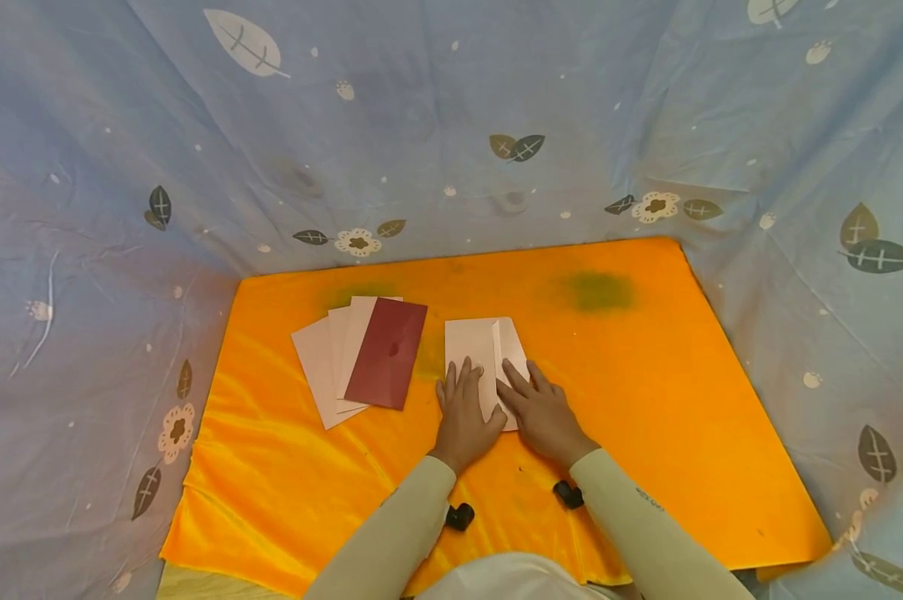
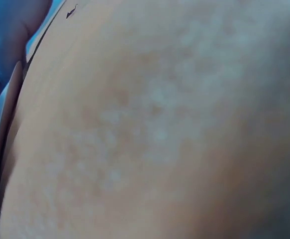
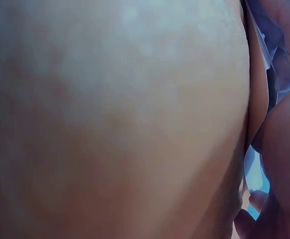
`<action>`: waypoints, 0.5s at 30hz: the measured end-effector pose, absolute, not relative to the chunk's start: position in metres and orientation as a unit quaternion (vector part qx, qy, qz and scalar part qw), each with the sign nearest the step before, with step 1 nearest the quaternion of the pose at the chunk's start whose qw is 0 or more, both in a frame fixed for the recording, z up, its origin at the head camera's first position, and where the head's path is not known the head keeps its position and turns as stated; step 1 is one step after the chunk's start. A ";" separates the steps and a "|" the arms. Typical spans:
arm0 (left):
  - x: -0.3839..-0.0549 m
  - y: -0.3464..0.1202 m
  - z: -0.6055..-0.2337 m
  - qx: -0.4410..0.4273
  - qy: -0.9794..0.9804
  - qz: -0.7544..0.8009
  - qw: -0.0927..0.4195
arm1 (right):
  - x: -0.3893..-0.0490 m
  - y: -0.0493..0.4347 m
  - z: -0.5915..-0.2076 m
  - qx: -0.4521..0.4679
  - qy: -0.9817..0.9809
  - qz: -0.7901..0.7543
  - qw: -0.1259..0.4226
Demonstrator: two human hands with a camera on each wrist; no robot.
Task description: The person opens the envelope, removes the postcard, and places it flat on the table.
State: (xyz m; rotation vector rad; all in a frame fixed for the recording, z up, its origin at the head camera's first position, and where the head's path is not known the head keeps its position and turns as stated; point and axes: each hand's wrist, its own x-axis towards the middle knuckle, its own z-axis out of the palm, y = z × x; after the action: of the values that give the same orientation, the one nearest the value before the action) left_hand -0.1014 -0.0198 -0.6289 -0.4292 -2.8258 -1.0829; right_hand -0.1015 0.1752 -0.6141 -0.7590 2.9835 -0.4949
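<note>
A pale pink envelope (image 1: 469, 340) lies on the orange cloth in the head view, a folded edge running down it and a flap (image 1: 513, 335) on its right side. My left hand (image 1: 466, 423) rests on the lower left of the envelope with its fingers stretched forward. On the flap side lies my right hand (image 1: 550, 418), its fingers reaching left across the paper near the fold. Both hands cover the lower part of the envelope. Close skin fills most of both wrist views; only slivers of paper (image 2: 4, 124) and fingers show at their edges.
Left of the hands, several pale pink envelopes (image 1: 314, 358) lie fanned out, with a dark red envelope (image 1: 387, 354) on top. Black pieces (image 1: 460, 517) sit by the wrists. A patterned blue-grey curtain (image 1: 436, 108) surrounds the orange-covered table (image 1: 646, 400).
</note>
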 end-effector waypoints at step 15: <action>-0.102 -0.020 -0.630 -0.140 -0.928 -0.343 0.040 | -0.102 0.176 -0.613 -0.259 0.956 -0.135 0.031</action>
State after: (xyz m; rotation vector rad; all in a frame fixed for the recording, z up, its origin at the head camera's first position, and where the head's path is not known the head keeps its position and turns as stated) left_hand -0.1018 -0.0196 -0.6296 -0.4298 -2.8435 -1.0502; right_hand -0.1015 0.1760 -0.6134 -0.7965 2.9449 -0.4165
